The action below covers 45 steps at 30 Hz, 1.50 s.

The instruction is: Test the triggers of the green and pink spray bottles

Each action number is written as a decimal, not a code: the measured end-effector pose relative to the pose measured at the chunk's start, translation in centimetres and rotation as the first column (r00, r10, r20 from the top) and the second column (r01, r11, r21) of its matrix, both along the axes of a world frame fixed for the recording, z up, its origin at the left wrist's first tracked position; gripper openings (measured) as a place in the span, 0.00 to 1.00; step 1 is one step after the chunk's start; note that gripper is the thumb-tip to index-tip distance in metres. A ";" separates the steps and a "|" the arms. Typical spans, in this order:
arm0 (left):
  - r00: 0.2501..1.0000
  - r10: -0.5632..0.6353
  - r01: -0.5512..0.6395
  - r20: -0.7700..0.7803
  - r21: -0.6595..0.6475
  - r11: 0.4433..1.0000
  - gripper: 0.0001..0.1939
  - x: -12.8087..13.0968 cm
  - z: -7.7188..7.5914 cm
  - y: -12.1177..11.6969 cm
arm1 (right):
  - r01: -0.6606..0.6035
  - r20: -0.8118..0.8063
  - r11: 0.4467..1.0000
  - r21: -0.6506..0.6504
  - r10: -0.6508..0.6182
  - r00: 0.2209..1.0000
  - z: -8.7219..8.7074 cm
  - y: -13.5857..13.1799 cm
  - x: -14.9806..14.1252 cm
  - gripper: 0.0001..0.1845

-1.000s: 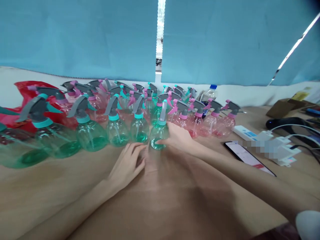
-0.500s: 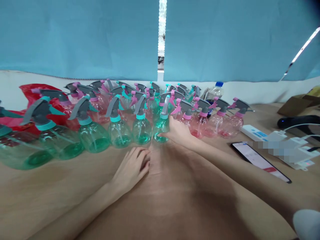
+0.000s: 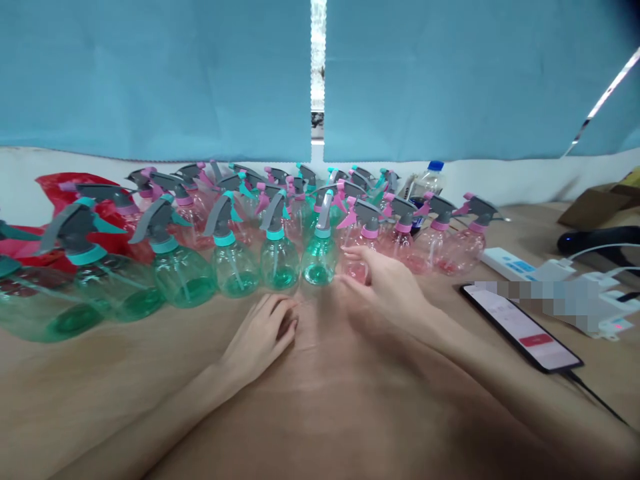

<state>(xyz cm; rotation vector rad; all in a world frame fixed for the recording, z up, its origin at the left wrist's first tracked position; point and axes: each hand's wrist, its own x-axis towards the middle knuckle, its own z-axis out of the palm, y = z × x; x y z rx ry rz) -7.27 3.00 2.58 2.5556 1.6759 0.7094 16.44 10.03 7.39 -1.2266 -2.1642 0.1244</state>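
A green spray bottle with a grey and teal trigger head stands upright at the right end of the front row. Just right of it is my right hand, thumb and fingers apart, holding nothing. My left hand rests on the brown tabletop with its fingers loosely bent and nothing visible in them. It lies in front of another green spray bottle. More green spray bottles continue the row leftward. Behind my right hand, pink spray bottles with grey and pink heads are lined up.
A phone lies on the right with a cable attached, beside a white power strip with plugs. Behind the rows are a blue-capped drink bottle and a red plastic bag. A cardboard box sits far right.
My right hand pushed the green spray bottle back into line with the front row, then let go and drew back to the right. My left hand has hardly moved.
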 end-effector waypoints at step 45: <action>0.751 -0.036 0.101 0.660 -0.061 0.993 0.18 8.8 7.4 3.5 | -0.268 -0.055 0.958 -0.099 0.264 0.963 -0.9 -4.5 2.4 0.31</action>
